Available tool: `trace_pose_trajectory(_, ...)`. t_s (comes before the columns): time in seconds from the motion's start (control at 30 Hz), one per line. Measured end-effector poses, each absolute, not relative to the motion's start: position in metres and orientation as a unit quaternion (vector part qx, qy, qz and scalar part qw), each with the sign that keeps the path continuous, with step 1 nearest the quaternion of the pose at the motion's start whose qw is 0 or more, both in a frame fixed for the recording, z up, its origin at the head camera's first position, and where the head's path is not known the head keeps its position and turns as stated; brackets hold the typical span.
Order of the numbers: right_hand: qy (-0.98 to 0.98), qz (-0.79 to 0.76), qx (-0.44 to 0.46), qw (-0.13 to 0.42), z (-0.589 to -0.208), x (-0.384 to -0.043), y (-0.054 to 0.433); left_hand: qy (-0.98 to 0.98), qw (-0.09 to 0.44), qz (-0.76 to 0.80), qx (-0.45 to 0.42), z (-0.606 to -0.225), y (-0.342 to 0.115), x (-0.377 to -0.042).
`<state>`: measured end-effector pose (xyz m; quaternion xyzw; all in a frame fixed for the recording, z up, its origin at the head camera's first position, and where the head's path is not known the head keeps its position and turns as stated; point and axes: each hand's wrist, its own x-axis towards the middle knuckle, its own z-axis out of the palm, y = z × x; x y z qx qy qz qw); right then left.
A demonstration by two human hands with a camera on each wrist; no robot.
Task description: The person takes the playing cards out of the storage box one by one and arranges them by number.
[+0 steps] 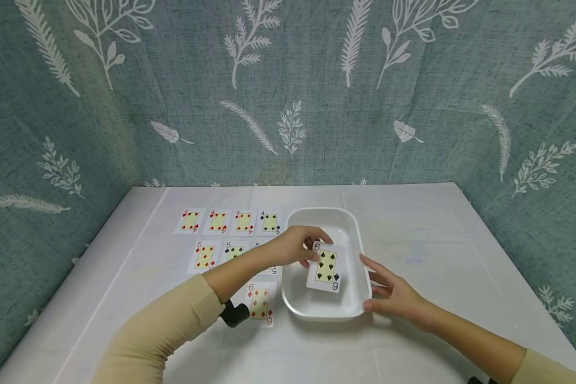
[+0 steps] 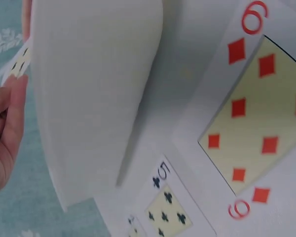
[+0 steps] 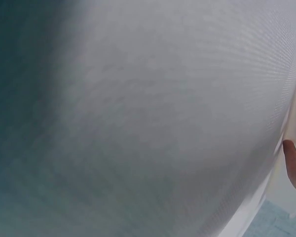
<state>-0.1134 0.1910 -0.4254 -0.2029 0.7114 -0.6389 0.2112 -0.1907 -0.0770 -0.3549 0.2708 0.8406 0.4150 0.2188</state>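
Observation:
My left hand [image 1: 300,245] pinches a six of spades playing card [image 1: 325,269] by its upper left edge, over a white plastic tray [image 1: 327,316]. The card faces up and tilts slightly. In the left wrist view, the fingers [image 2: 15,106] hold it beyond the tray's wall. Along the tray's right side, my right hand [image 1: 396,296] rests with spread fingers touching the rim and wall. Left of the tray lies a six of diamonds [image 1: 259,304], partly behind the left wrist camera. Above it, a row of fives includes a five of diamonds [image 1: 205,256]; my left forearm hides part of that row.
At the back lies a row of fours, ending with a four of spades [image 1: 270,222] near the tray. White cloth [image 1: 413,224] covers the table. Patterned green fabric [image 1: 288,80] rises behind and at both sides. A black wrist camera [image 1: 234,313] hangs below the left sleeve.

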Motion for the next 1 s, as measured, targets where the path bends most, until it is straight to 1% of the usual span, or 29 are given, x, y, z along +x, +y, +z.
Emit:
trace_pose_trajectory(0.27, 0.712, -0.636, -0.204, 0.216, -0.424, -0.113, 0.191, 0.837, 0.205, 0.435, 0.261, -0.350, -0.106, -0.187)
trace_pose_trajectory(0.43, 0.710, -0.636, -0.200, 0.227, -0.425, -0.113, 0.193, 0.843, 0.189, 0.448, 0.229, -0.344, -0.123, -0.186)
trace_pose_trajectory(0.63, 0.712, -0.635, -0.190, 0.231, -0.426, -0.114, 0.193, 0.845, 0.183, 0.464, 0.194, -0.343, -0.142, -0.182)
trace_pose_trajectory(1.0, 0.710, -0.637, -0.199, 0.225, -0.424, -0.112, 0.193, 0.840, 0.169, 0.480, 0.188, -0.348, -0.176, -0.168)
